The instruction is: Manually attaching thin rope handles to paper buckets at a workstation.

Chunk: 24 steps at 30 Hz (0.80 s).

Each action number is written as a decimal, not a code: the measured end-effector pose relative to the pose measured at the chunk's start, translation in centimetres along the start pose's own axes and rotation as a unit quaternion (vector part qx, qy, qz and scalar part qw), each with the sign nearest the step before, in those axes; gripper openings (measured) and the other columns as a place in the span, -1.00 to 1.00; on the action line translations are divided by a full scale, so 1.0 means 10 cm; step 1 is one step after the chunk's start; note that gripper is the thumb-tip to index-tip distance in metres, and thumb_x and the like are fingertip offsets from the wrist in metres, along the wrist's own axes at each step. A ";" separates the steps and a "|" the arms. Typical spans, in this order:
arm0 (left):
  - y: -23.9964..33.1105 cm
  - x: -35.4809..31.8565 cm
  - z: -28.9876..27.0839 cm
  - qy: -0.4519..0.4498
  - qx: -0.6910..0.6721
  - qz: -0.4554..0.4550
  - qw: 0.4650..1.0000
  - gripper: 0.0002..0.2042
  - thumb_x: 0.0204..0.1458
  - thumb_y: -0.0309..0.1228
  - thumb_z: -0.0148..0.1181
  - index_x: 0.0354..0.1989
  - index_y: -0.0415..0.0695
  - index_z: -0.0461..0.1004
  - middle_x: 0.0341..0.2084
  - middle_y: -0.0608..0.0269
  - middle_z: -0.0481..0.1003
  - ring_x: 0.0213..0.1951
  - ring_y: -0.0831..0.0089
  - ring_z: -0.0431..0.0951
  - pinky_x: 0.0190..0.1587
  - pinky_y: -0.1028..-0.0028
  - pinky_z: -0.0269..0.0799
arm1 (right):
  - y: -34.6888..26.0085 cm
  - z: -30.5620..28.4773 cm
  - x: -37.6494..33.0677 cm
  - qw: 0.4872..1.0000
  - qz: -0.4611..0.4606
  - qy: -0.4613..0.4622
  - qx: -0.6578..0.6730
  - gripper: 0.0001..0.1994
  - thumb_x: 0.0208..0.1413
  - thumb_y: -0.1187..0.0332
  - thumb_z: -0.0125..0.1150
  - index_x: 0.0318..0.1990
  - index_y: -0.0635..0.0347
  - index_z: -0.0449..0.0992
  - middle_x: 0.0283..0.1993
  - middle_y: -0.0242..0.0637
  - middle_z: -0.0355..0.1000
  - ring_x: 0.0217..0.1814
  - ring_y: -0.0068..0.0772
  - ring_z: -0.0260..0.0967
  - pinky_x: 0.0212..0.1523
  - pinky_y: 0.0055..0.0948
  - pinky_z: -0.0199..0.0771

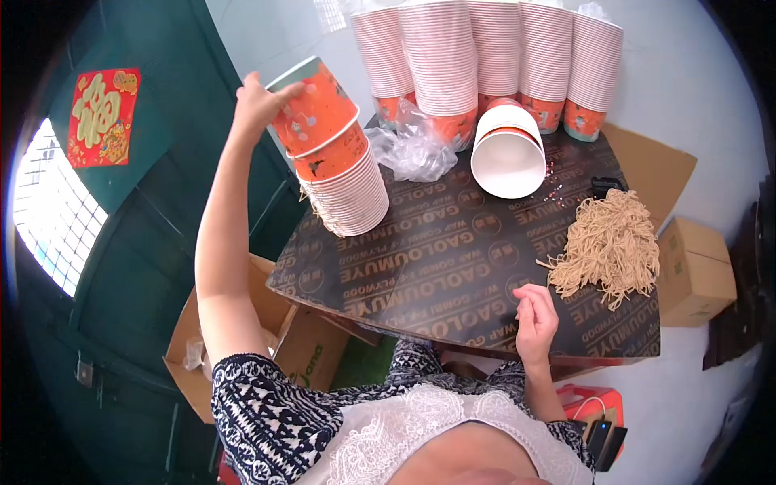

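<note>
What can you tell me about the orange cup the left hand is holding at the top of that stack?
The orange paper cup has a pale speckled print and a teal-grey rim. It sits tilted, mouth up and to the left, nested on the leaning cup stack at the dark board's left corner. The left hand grips its rim and wall.

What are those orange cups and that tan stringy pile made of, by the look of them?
The orange cup in the left hand looks like thin coated paper: white inside, rolled rim, printed matte outside, nested tightly in a stack. The tan pile by the right hand seems to be short lengths of fibrous twine or paper cord, dull and frayed, though that is uncertain.
</note>
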State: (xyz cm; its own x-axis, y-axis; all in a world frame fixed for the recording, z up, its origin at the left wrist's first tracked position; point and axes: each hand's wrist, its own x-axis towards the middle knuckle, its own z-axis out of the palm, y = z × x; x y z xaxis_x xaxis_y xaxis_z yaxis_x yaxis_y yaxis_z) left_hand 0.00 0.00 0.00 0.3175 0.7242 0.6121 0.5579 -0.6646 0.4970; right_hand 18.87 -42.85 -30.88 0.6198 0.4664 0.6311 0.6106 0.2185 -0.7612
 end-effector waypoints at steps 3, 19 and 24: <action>0.01 -0.10 0.24 0.003 0.093 0.057 0.994 -0.01 -0.26 0.16 0.47 0.17 -0.45 0.28 0.06 -0.32 0.36 0.09 -0.04 0.45 0.07 0.17 0.45 | -0.09 0.00 0.00 0.998 0.053 0.015 0.020 -0.86 0.19 0.56 0.03 -0.24 0.41 0.53 -0.21 -0.15 0.46 -0.19 -0.30 0.43 -0.15 -0.46 0.40; 0.29 -0.64 0.69 0.173 0.445 0.187 0.859 -0.42 -0.08 0.20 0.25 -0.48 -0.22 0.56 -0.46 0.09 0.53 -0.41 0.09 0.57 -0.08 -0.02 0.27 | -0.11 -0.04 0.02 0.999 0.046 -0.004 0.018 -0.88 0.18 0.58 0.04 -0.26 0.41 0.53 -0.24 -0.14 0.46 -0.25 -0.30 0.43 -0.21 -0.46 0.41; 0.35 -0.70 0.72 0.175 0.450 0.187 0.856 -0.43 -0.07 0.18 0.25 -0.45 -0.24 0.56 -0.45 0.09 0.53 -0.40 0.08 0.58 -0.06 -0.03 0.26 | -0.13 -0.05 0.02 0.999 0.044 0.002 0.010 -0.88 0.18 0.57 0.05 -0.26 0.40 0.54 -0.24 -0.16 0.46 -0.28 -0.34 0.43 -0.25 -0.48 0.41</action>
State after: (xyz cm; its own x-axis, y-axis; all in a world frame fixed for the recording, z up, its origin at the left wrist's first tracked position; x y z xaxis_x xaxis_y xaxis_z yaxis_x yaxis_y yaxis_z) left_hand 5.29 -6.08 -6.98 0.4415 0.2880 0.8498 0.8819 -0.3136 -0.3519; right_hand 18.43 -43.44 -29.71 0.6726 0.4802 0.5631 0.5442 0.1948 -0.8161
